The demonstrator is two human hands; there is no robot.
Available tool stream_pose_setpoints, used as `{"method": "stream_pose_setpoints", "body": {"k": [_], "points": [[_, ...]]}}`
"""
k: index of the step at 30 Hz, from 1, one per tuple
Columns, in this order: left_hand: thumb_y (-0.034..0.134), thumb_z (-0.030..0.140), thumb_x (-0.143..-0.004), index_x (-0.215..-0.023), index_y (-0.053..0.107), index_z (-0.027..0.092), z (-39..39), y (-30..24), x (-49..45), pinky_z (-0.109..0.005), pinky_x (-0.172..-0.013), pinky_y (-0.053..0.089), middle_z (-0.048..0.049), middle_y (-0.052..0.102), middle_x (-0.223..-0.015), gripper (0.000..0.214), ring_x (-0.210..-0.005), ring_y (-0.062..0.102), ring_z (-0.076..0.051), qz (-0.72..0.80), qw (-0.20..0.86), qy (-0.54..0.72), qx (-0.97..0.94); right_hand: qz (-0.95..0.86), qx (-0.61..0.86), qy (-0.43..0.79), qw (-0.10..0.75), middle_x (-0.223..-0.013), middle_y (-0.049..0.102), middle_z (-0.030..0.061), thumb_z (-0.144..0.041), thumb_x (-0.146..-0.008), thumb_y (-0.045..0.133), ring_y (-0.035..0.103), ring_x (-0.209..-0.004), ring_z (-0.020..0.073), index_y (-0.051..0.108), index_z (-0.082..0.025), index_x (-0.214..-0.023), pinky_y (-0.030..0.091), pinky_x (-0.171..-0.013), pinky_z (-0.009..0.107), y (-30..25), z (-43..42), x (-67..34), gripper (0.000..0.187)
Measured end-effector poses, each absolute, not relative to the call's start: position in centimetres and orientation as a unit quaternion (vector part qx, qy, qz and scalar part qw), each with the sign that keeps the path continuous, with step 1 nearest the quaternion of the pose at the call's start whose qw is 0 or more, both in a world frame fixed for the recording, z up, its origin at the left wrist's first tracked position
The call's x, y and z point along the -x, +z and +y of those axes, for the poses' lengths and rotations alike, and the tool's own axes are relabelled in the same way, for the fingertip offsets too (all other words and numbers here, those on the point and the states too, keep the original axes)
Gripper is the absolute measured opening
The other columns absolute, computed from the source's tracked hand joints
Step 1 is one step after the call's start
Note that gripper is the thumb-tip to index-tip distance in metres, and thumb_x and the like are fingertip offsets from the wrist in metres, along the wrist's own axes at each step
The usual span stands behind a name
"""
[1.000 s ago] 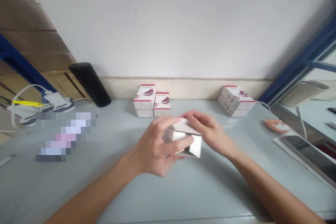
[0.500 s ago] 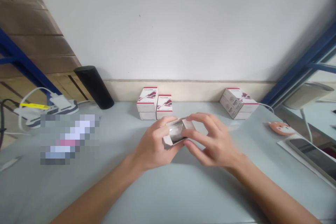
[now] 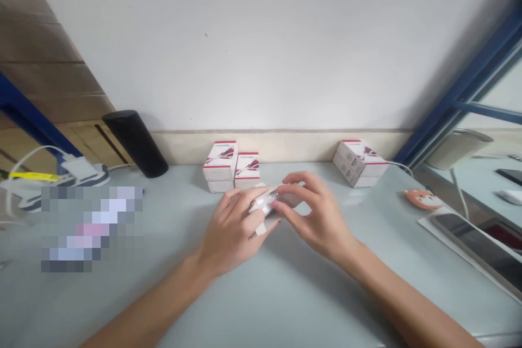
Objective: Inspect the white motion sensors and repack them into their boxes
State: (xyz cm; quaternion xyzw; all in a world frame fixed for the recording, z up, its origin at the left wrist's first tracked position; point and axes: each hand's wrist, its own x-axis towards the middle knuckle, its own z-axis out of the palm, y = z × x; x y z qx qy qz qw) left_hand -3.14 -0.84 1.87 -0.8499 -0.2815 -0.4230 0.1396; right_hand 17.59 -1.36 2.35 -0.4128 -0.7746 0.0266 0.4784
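Note:
My left hand (image 3: 230,228) is wrapped round a small white cardboard box (image 3: 269,225), its end flaps standing open. In the mouth of the box shows a shiny clear plastic wrapper (image 3: 263,203); what lies inside it I cannot make out. My right hand (image 3: 320,215) pinches the wrapper between thumb and fingers at the box's opening. Behind my left hand stand white boxes with red edging (image 3: 220,163), two stacked and a lower one (image 3: 247,167) beside them.
More such boxes (image 3: 359,163) are stacked at the back right by the wall. A black cylinder (image 3: 135,144) and a power strip (image 3: 85,174) stand at left. On the right lie an orange animal-face item (image 3: 423,199) and a dark phone-like slab (image 3: 468,239).
My right fingers have gone from the box flap to a pinch on the wrapper, which now bulges at the opening. The camera view has shifted slightly right.

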Motion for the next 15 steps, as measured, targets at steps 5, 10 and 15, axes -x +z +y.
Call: {"method": "stream_pose_setpoints", "body": {"k": [5, 10, 15], "points": [[0.078, 0.026, -0.09, -0.115, 0.061, 0.025, 0.7, 0.5, 3.5, -0.044, -0.096, 0.057, -0.0101, 0.068, -0.131, 0.03, -0.116, 0.069, -0.028, -0.316, -0.004, -0.409, 0.856, -0.764, 0.433, 0.019, 0.478, -0.105, 0.07, 0.0072, -0.035, -0.092, 0.078, 0.065, -0.096, 0.0241, 0.078, -0.028, -0.097, 0.056, -0.082, 0.04, 2.1, -0.2, -18.4, 0.008], [0.072, 0.014, -0.092, -0.142, 0.041, 0.031, 2.3, -0.9, 3.5, -0.05, -0.102, 0.056, -0.0141, 0.058, -0.141, 0.061, -0.13, 0.063, -0.028, -0.261, -0.019, -0.453, 0.852, -0.751, 0.426, -0.012, 0.504, -0.104, 0.072, 0.0069, -0.032, -0.096, 0.072, 0.068, -0.093, 0.0222, 0.076, -0.027, -0.09, 0.055, -0.08, 0.036, 2.1, 0.9, -19.6, 0.009], [0.069, 0.016, -0.095, -0.143, 0.039, 0.034, 2.0, -1.3, 3.2, -0.047, -0.101, 0.056, -0.0117, 0.06, -0.137, 0.059, -0.127, 0.064, -0.026, -0.294, -0.009, -0.438, 0.85, -0.699, 0.383, 0.113, 0.593, -0.106, 0.073, 0.006, -0.033, -0.095, 0.069, 0.069, -0.098, 0.0208, 0.069, -0.023, -0.088, 0.056, -0.088, 0.036, 3.9, 1.3, -21.8, 0.012]]}}
